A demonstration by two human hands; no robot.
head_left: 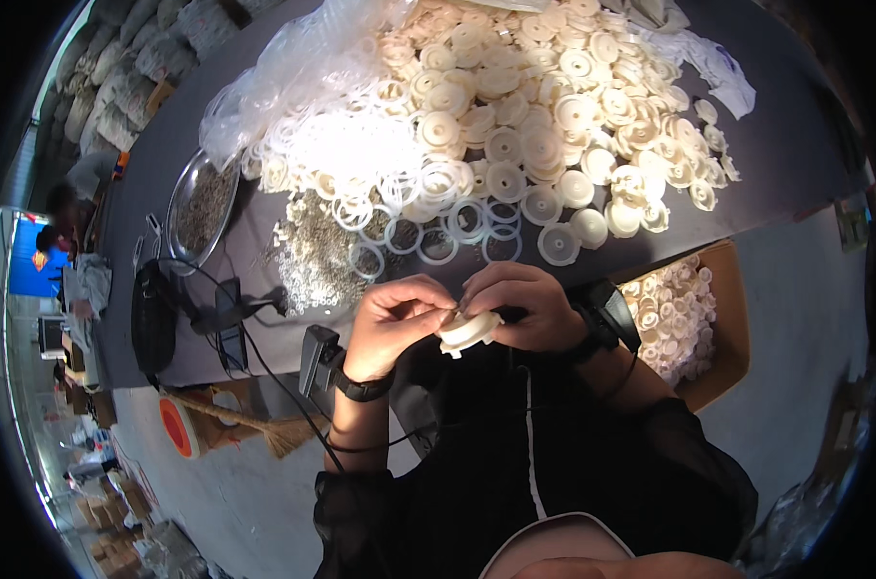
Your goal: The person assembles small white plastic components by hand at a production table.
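Between my two hands, close to the table's near edge, is a cream-coloured round plastic part with a stepped rim and a small stub at its lower side. My left hand pinches toward its upper left edge with thumb and fingertips. Curled fingers of my right hand grip its right side. Whatever small piece may sit between the fingertips is hidden. Just beyond my hands lie translucent white rings and more cream round parts.
A large heap of cream discs covers the far table beside a clear plastic bag. To the left are tiny metal pieces, a metal bowl, a black pouch and cables. A cardboard box of small parts stands right.
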